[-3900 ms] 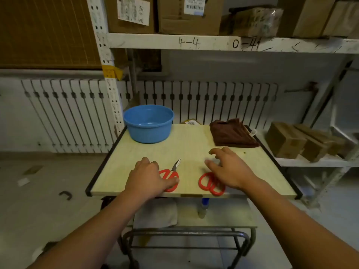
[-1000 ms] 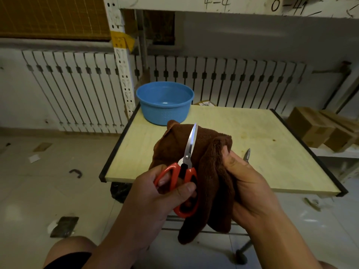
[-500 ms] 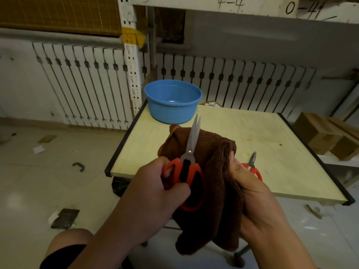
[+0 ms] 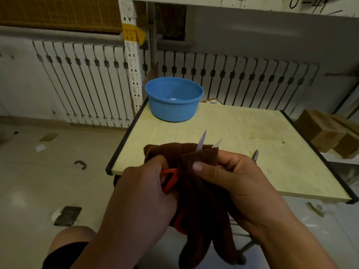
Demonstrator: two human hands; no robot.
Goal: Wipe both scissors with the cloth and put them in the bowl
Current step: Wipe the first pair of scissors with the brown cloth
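Note:
My left hand (image 4: 143, 195) grips the red handles of one pair of scissors (image 4: 169, 178). Its two blade tips stick up, spread apart, above the brown cloth (image 4: 196, 200). My right hand (image 4: 233, 181) pinches the cloth around the blades, and the cloth hangs down below both hands. The second scissors (image 4: 254, 155) lie on the table behind my right hand; only their metal tip shows. The blue bowl (image 4: 173, 99) stands empty at the table's far left corner.
The pale table (image 4: 242, 136) has a black rim. Behind it run a white slatted wall panel and a shelf post (image 4: 132, 61). Cardboard boxes (image 4: 326, 131) sit on a low shelf to the right. Scraps lie on the tiled floor at the left.
The cloth has been folded over the scissors, which now show only blade tips, spread apart. My right hand moved up to pinch the cloth around the blades.

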